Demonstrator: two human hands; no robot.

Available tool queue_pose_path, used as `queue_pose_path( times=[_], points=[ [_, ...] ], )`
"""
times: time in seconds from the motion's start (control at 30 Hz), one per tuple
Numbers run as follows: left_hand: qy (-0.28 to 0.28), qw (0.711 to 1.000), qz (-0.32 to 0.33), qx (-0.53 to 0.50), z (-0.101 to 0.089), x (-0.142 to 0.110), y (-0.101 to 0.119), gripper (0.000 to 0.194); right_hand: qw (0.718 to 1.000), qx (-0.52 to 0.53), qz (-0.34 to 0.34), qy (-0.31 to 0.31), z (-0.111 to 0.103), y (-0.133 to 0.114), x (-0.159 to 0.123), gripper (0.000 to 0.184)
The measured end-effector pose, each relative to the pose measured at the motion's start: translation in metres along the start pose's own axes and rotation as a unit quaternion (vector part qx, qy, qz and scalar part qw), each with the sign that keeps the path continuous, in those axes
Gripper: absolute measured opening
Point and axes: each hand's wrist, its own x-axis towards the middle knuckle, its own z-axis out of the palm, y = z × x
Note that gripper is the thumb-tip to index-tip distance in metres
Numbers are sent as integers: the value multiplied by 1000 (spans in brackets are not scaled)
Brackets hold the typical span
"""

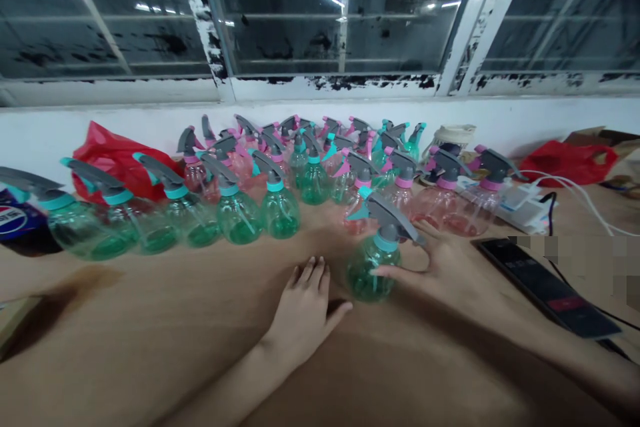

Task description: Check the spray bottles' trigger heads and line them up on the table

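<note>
The person's right hand point(443, 273) is curled round a clear green spray bottle point(370, 273) with a teal collar and grey trigger head, thumb laid across the front of the body; the other fingers are mostly hidden behind it. That bottle is low over the wooden table point(175, 327), right of the left hand point(307, 307); whether its base touches the wood, I can't tell. The left hand lies palm down, holding nothing, fingers close together and thumb stuck out wide towards the bottle. Over to the left stand five green-tinted spray bottles point(195, 223) in a row, with a cola bottle point(20, 223) at the end. Pink-collared spray bottles point(436, 207) stand beyond the right hand, and a smartphone point(550, 287) lies beside that forearm.
</note>
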Motion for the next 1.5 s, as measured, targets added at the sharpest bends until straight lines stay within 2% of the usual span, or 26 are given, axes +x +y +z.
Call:
queue_pose_path(
  times=[0.07,0.17,0.33,0.47,0.77,0.97,1.13,1.4,1.5],
  points=[
    [29,998,-48,13,3,-1,-1,62,1000,3,4,-1,11,1,10,46],
    [50,995,-85,19,3,0,-5,59,1000,26,7,4,33,2,27,40],
    [51,993,-103,32,0,1,-7,50,999,22,22,5,68,-4,57,44],
    [44,993,-98,54,-1,1,-5,47,1000,-5,20,16,84,-10,73,51],
    [15,992,-99,79,-4,2,-3,45,994,-86,61,12,88,-20,86,49],
    [61,988,-102,96,-1,2,-4,37,985,-128,102,-48,88,-22,94,50],
    [83,990,-68,92,6,0,-5,38,983,-133,113,-54,91,-21,100,51],
    [74,993,-56,77,7,1,-7,38,986,-110,118,-50,93,-22,102,53],
    [80,992,-54,80,7,1,-7,37,989,-85,112,-50,94,-17,99,62]
  ],
)
